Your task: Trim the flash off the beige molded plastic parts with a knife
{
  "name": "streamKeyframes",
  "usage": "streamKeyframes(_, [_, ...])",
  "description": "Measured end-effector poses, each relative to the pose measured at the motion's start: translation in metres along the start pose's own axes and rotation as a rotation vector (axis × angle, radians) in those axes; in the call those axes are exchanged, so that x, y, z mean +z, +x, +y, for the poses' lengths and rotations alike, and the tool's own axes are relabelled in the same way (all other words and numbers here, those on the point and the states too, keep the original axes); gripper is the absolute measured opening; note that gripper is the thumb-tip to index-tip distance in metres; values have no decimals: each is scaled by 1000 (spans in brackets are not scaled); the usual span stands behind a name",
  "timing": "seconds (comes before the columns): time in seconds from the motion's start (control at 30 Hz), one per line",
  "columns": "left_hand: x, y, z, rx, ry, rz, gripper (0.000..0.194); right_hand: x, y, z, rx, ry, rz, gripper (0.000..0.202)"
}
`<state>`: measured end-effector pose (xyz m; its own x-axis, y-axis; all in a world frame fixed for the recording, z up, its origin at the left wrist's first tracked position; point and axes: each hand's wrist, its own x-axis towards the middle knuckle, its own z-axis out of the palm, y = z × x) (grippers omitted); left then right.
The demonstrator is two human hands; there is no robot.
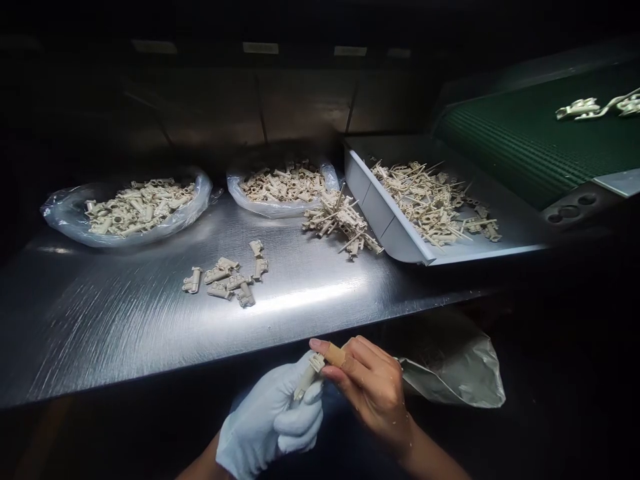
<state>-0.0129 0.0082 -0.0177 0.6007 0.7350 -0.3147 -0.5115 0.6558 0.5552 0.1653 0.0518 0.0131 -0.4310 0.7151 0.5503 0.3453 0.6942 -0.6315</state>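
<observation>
In front of the table's edge, my left hand (273, 413), in a white glove, is closed around a small beige plastic moulded part (306, 381). The part is tilted, its ridged end pointing up toward my right hand. My right hand (373, 380) is bare, with a tan wrap around its index finger. Its thumb and index finger are closed at the part's upper end; whether something small is also between them is hidden. Several similar tubular parts (233, 280) lie loose on the metal table (150, 333) beyond my hands.
Two clear plastic bags of beige parts (143, 207) (285, 181) stand at the back. A heap of parts with thin sprues (343, 223) lies beside a grey tray (395, 223) of more. A green conveyor belt (530, 140) carries a part cluster (580, 109). Below hangs a pale bag (455, 367).
</observation>
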Motion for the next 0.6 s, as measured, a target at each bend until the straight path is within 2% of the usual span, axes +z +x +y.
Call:
streamKeyframes(0.1, [4,0,0,82,44,49,48,-1,1,3,30,2,-31,35])
streamKeyframes(0.2, [12,-4,6,174,246,195,63,-5,4,5,124,-11,-65,48])
streamKeyframes(0.3, [23,-10,16,264,461,353,59,-15,9,1,185,-39,-114,36])
streamKeyframes(0.37, [29,-14,22,284,500,398,49,-25,16,-6,118,-70,-175,29])
streamKeyframes(0.47, [30,-19,25,352,633,474,33,-42,30,-20,-53,-219,-265,32])
streamKeyframes(0.6, [23,-24,21,511,912,514,24,-56,49,-37,-226,-549,-233,29])
